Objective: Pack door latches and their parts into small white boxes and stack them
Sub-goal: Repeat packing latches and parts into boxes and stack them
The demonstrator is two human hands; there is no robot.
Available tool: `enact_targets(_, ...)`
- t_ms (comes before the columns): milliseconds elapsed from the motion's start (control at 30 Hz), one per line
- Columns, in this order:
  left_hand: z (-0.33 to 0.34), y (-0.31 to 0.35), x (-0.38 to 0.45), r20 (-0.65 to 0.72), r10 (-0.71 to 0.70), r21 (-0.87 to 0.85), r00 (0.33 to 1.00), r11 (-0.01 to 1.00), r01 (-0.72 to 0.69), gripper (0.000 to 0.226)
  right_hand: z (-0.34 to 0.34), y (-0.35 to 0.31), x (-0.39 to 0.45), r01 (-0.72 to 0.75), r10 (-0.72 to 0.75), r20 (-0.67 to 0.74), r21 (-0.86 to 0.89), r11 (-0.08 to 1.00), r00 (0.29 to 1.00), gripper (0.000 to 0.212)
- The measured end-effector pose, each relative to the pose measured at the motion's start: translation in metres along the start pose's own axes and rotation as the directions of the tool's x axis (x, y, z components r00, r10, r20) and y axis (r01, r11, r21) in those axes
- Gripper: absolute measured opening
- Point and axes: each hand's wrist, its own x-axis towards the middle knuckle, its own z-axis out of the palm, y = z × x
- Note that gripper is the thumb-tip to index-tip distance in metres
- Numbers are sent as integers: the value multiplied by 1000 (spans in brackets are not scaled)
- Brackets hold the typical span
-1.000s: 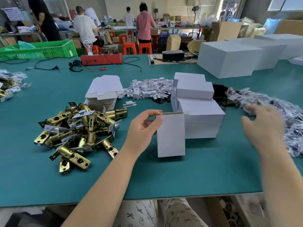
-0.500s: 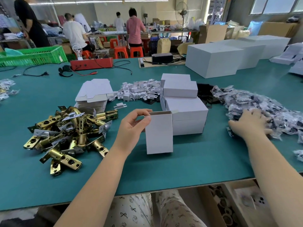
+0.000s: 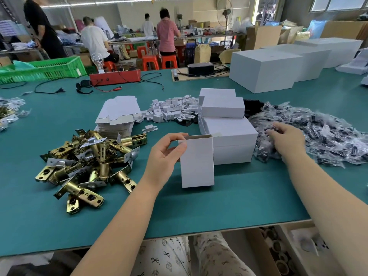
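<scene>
1. White card makes up the open box [image 3: 197, 162], which is stood on end on the green table [image 3: 229, 202] with its mouth upward and its long axis vertical.
2. The box is pinched at its top rim by the left hand [image 3: 165, 156], thumb on the near face and fingers curled over the 9 o'clock edge.
3. The heap of bagged parts [image 3: 326, 136] is touched by the right hand [image 3: 286, 141] at 3 o'clock from the box; the fingers are bent into the bags, but whether one is held cannot be told.
4. The brass latches [image 3: 87, 166] are piled at 9 o'clock, nearer the left hand.
5. The coming move is judged to turn on this: a bag must be carried from 3 o'clock to the mouth, past the stack of closed boxes [image 3: 229, 134] touching the open box at 1 o'clock.
6. Bare table is left at 6 o'clock, toward its near edge.
</scene>
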Motion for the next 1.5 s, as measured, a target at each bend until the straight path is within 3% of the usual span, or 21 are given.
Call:
enact_targets(133,1,2,0,-5,3,19,1000,1000,-3,23,-5,-14,-6,-104,104,17,289,952,994,36)
enact_targets(267,2,6,-1,-14,0,19,1000,1000,0,15,-15,-34,-15,-126,122,33,243,962,992,26)
enact_targets(400,-1,8,-3,16,66,103,998,992,-67,22,-21,-51,-35,122,-121,-14,31,992,992,27)
enact_targets(467,-3,11,-4,48,107,177,993,978,-114,18,-23,-62,-45,265,-264,-29,30,964,964,24)
enact_targets(567,-6,16,-9,77,138,189,987,970,-150,17,-20,-89,-70,333,-370,22,386,860,929,15)
enact_targets(633,-8,19,-12,106,138,187,985,970,-156,21,-11,-107,-87,365,-436,37,488,793,899,16)
enact_targets(733,-8,19,-16,139,127,200,982,968,-154,21,7,-124,-107,470,-554,96,423,774,827,19)
enact_targets(900,-7,17,-21,112,156,203,981,963,-177,18,17,-127,-118,565,-581,356,158,810,732,10)
enact_targets(1100,-4,11,-22,67,197,179,978,962,-206,19,20,-136,-125,640,-609,358,39,768,708,6)
enact_targets(1200,-4,5,-23,20,205,154,979,966,-205,29,28,-136,-132,711,-633,420,-42,702,650,6)
enact_targets(1367,-7,1,-24,-36,138,67,990,988,-136,44,23,-131,-132,791,-708,402,-70,608,580,47)
enact_targets(1500,-7,1,-25,-55,139,26,989,990,-137,45,27,-126,-135,827,-611,591,-189,529,526,63)
